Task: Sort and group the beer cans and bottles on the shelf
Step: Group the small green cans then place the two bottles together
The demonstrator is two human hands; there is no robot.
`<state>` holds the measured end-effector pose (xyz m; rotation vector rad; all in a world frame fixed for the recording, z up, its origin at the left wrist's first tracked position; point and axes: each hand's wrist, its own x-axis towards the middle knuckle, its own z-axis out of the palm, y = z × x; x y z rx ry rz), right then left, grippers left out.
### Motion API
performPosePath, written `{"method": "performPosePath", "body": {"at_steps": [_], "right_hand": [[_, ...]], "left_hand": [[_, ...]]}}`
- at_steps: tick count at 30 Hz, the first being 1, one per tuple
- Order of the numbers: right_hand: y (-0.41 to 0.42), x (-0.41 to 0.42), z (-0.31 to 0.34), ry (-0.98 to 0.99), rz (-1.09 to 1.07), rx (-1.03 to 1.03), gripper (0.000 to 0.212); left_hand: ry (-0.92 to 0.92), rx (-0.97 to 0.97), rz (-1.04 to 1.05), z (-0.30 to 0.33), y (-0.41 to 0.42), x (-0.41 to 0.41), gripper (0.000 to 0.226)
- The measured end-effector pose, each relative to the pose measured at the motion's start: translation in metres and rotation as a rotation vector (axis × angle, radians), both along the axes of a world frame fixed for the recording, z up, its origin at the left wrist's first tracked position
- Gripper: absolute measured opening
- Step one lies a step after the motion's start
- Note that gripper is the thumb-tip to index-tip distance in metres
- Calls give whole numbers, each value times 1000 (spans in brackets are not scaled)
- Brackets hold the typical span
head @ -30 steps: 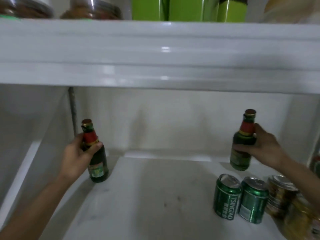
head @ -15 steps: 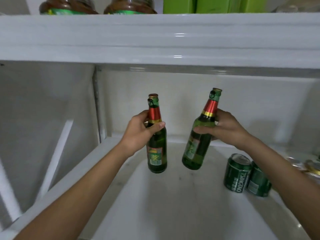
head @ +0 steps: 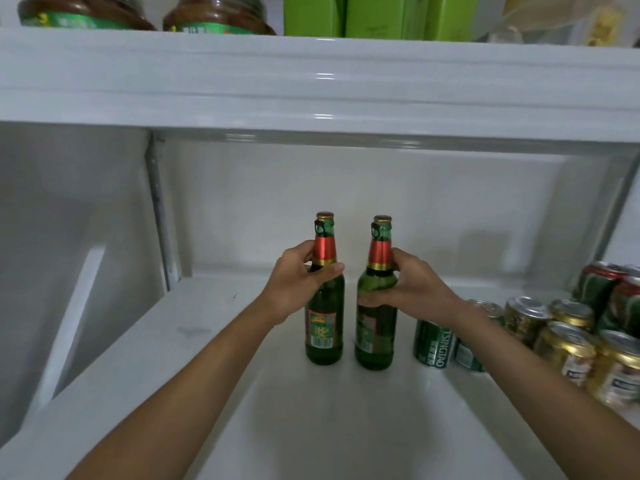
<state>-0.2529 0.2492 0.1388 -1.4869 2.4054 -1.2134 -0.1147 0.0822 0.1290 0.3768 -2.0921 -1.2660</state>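
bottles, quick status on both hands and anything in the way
Left hand shut on left bottle, right hand shut on right bottle. Both upright, side by side, mid-shelf. Green cans just right of them, not touching.

Two green beer bottles, the left bottle and the right bottle, upright and just beside each other on a white shelf. Left hand wrapped around one shoulder, right hand around the other, below red foil necks. To the right, green Tsingtao cans, gold-topped cans and red-rimmed cans clustered together. Above, brown jars and green cartons on an upper shelf.
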Motion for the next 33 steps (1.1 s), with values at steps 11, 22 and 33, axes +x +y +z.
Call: {"method": "performPosePath", "body": {"at_steps": [11, 22, 33], "right_hand": [[-5, -1, -13, -73, -17, -39, 58], [-5, -1, -18, -76, -46, -50, 52], [-8, 7, -32, -121, -83, -153, 44]], "left_hand": [[-43, -42, -7, -11, -5, -10, 45], [27, -32, 8, -22, -6, -13, 42], [90, -11, 18, -30, 2, -13, 33]]}}
